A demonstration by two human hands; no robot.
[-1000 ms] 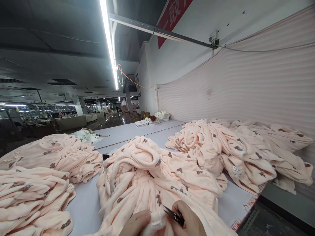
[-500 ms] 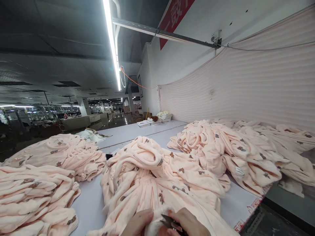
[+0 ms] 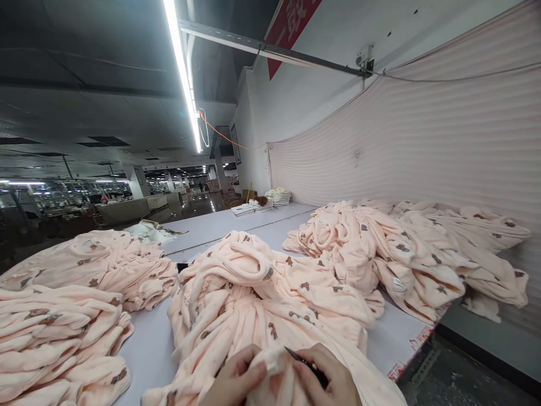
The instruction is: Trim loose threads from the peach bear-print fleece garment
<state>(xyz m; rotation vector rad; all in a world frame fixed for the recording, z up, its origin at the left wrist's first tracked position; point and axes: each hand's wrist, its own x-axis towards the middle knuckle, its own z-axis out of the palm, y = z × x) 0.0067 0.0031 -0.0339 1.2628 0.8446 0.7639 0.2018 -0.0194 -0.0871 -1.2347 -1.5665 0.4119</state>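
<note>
A pale pink fleece garment [image 3: 253, 316] with brown bear prints lies bunched in front of me. At the bottom of the view my left hand [image 3: 236, 375] is closed on a pale edge of it, thumb on top. My right hand [image 3: 325, 375] is closed round small dark thread snips [image 3: 306, 361], whose pointed tip slants up and left beside the pinched fabric. Its thumb and fingers also press against the cloth. The lower parts of both hands are cut off by the frame.
More pink garments lie in piles on the left [image 3: 54, 338] and on the right [image 3: 359, 242]. The pale table [image 3: 147, 344] ends at a right edge with red print. Folded white stacks [image 3: 276, 197] stand at the far end, against a sheet-covered wall [image 3: 401, 135].
My hands have shifted on the garment, and the snips lie flatter, more covered by my right hand. More of the pale edge shows between my hands. The view has turned slightly right.
</note>
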